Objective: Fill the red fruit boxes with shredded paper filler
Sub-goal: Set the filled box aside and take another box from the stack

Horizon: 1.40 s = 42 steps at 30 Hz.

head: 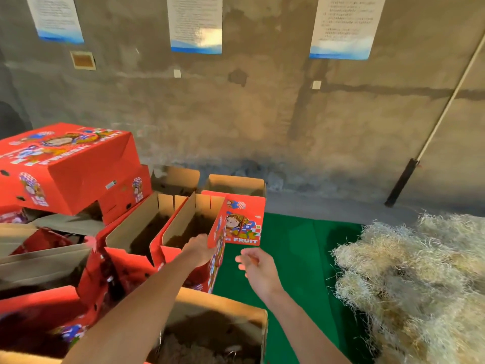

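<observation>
Several red fruit boxes stand open on the left. My left hand [200, 249] grips the right wall of one open red box [183, 222] at its raised red flap [242, 222]. My right hand [256, 266] hovers just right of that flap, fingers loosely spread, holding nothing. A big heap of pale shredded paper filler [414, 279] lies on the right. The nearest box [223, 306] at the bottom holds dark-looking filler; its inside is in shadow.
A closed red box [65, 164] sits tilted atop the stack at far left. Green mat [294, 258] covers the floor between boxes and filler. A concrete wall with posted sheets stands behind; a long-handled tool [409, 177] leans at right.
</observation>
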### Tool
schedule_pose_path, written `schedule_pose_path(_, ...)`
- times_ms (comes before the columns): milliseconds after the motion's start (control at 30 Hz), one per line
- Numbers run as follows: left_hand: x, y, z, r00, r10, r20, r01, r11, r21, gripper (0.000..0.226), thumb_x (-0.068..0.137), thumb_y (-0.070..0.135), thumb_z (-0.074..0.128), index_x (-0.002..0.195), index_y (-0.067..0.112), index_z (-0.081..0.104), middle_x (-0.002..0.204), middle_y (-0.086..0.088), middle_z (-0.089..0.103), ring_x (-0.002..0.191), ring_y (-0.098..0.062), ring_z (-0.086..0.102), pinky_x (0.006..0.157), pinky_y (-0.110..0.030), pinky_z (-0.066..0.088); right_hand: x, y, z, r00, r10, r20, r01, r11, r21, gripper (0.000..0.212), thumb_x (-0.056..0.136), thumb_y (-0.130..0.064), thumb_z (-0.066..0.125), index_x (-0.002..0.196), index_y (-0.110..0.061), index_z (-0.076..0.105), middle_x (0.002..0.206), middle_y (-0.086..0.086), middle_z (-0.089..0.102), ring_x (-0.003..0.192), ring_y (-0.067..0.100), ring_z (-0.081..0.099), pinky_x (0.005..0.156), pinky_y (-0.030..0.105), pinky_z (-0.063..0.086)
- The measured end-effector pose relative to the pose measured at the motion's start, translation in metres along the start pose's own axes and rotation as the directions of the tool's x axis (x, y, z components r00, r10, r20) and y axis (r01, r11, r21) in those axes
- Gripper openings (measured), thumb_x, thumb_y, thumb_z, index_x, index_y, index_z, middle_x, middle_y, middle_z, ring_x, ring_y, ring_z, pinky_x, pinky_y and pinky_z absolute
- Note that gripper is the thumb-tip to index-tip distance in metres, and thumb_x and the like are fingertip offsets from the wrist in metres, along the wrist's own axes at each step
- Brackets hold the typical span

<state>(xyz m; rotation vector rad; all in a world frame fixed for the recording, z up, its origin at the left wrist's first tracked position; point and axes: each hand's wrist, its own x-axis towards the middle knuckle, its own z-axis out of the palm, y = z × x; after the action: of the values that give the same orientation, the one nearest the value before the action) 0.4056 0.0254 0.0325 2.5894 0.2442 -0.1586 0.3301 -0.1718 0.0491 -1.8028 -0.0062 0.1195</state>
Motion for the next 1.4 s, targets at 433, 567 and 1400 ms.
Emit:
schedule_pose_path(433, -0.061, 0.041, -0.020, 0.941, 0.198, -0.273, -0.269, 0.930, -0.253, 0.030, 0.102, 0.024, 0.052, 0.075, 0.015, 0.061, 0.071, 0.000, 0.066, 0.068, -0.017, 0.064, 0.063, -0.039, 0.048, -0.035, -0.002, -0.075, 0.984, -0.065, -0.165, 0.055, 0.996, -0.065, 0.007, 0.096, -0.024, 0.063, 0.098, -0.022, 0.070, 0.095, -0.003, 0.072, 0.092, 0.017, 0.068, 0.084, 0.032, 0.055)
schedule_pose_path(567, -0.115, 0.082, -0.039, 0.862, 0.396, -0.315, -0.485, 0.824, -0.292, 0.023, 0.104, 0.029, 0.050, 0.091, 0.017, 0.065, 0.090, 0.004, 0.073, 0.083, -0.010, 0.069, 0.078, -0.040, 0.057, -0.075, -0.022, -0.125, 0.914, -0.198, -0.355, 0.117, 0.965, -0.235, 0.030, 0.102, -0.034, 0.053, 0.123, -0.014, 0.061, 0.108, 0.003, 0.069, 0.093, 0.015, 0.063, 0.080, 0.030, 0.053)
schedule_pose_path(1400, -0.396, 0.126, 0.090, 0.643, 0.729, 0.233, -0.680, 0.684, -0.264, 0.032, 0.103, 0.045, 0.049, 0.126, 0.032, 0.065, 0.110, 0.016, 0.074, 0.097, -0.005, 0.070, 0.083, -0.040, 0.058, -0.338, 0.074, -0.369, 0.911, 0.380, -0.161, -0.343, 0.914, 0.216, 0.075, 0.080, -0.076, 0.058, 0.128, -0.019, 0.058, 0.124, 0.013, 0.064, 0.110, 0.034, 0.066, 0.094, 0.054, 0.052)
